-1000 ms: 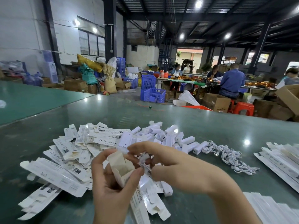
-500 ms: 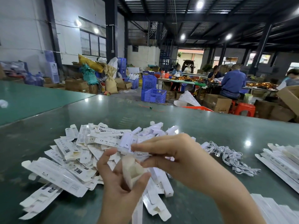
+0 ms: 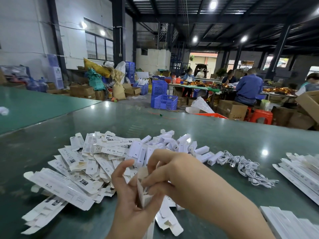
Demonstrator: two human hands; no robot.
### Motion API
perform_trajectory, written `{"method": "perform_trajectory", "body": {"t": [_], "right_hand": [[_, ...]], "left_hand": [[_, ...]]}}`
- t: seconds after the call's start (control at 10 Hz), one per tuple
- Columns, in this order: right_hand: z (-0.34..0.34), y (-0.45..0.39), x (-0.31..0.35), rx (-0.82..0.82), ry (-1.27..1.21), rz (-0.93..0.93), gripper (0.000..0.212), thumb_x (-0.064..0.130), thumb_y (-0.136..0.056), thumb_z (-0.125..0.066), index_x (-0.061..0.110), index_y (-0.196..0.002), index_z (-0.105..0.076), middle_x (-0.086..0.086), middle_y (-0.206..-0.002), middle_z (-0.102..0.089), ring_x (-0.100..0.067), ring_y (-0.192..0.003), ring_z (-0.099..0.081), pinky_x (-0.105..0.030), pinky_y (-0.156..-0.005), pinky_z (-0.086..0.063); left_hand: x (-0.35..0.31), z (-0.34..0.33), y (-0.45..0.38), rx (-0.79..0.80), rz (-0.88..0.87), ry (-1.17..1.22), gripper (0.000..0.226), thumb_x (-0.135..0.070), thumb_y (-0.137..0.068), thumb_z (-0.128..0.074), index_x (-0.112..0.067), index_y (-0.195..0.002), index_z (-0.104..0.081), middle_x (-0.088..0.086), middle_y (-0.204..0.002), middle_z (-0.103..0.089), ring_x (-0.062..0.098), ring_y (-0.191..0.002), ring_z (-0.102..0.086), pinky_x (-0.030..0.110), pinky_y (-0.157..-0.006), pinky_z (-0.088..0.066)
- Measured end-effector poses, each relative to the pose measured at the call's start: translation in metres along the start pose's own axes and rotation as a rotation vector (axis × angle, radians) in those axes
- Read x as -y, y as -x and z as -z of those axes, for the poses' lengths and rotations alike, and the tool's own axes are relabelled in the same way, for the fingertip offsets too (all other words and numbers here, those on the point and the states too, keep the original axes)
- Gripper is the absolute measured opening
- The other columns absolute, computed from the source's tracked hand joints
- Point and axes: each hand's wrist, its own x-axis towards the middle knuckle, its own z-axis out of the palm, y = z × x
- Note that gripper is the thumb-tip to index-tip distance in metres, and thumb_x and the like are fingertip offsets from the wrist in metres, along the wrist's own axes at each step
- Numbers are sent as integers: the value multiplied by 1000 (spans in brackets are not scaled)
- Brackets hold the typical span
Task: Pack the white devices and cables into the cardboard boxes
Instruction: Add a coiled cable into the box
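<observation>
- Since half a second ago the right hand (image 3: 174, 173) has come down onto the open top of the small box (image 3: 144, 188), and its fingertips now press into the opening where before they pinched something just above it.
- The green tabletop (image 3: 198, 131) fills the lower view, glossy and reflecting ceiling lights.
- A wide heap of flat white boxes (image 3: 81, 171), printed and unfolded, covers its left-centre part.
- More flat white packs (image 3: 300, 171) lie in a row at the right edge, and others sit at the lower right corner.
- A cluster of white devices (image 3: 179, 144), small rectangular blocks, lies behind the hands, touching the heap.
- A tangle of white cables (image 3: 245, 166) lies just right of the devices.
- The left hand (image 3: 131, 204) holds the small box upright, its grip curled around the lower body, the thumb raised free beside it.
- The right hand's grip is narrow, fingers curled onto the box's top flap; whether it holds anything inside cannot be seen.
</observation>
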Motion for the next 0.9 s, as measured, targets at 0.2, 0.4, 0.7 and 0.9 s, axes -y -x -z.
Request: {"method": "perform_trajectory", "body": {"t": [0.2,0.4,0.7,0.9], "right_hand": [[-4,-2,-5,-58,-4,12,15,18,-88,-62,28,-96,-70,2,-91,-65,-10,-90,-57,-37,-80,-48],[-4,-2,-7,36,-25,1,17,23,-93,-54,33,-101,-65,2,-92,-63,-7,-89,-53,-36,-81,-48],[19,9,-14,-59,-9,-119,42,2,-85,-41,30,-93,-71,23,-81,-62,2,-88,-48,-15,-77,-40],[11,9,-12,142,-74,-132,36,15,-83,-47,31,-103,-72,16,-96,-67,0,-80,-55,-18,-69,-45]], "left_hand": [[-1,4,0,50,-22,13,76,13,-64,-59,-34,-116,-29,-18,-77,-66,0,-69,-63,12,-71,-50],[3,5,0,34,-60,5,81,12,-63,-59,-48,-113,-38,-6,-78,-70,6,-71,-67,13,-74,-50],[16,4,7,-63,-252,-154,58,-15,-69,-77,-43,-103,-39,13,-105,-57,12,-69,-64,19,-59,-52],[20,3,13,-132,-251,-141,38,-15,-68,-69,-36,-95,-51,0,-88,-60,21,-64,-60,28,-49,-48]]}}
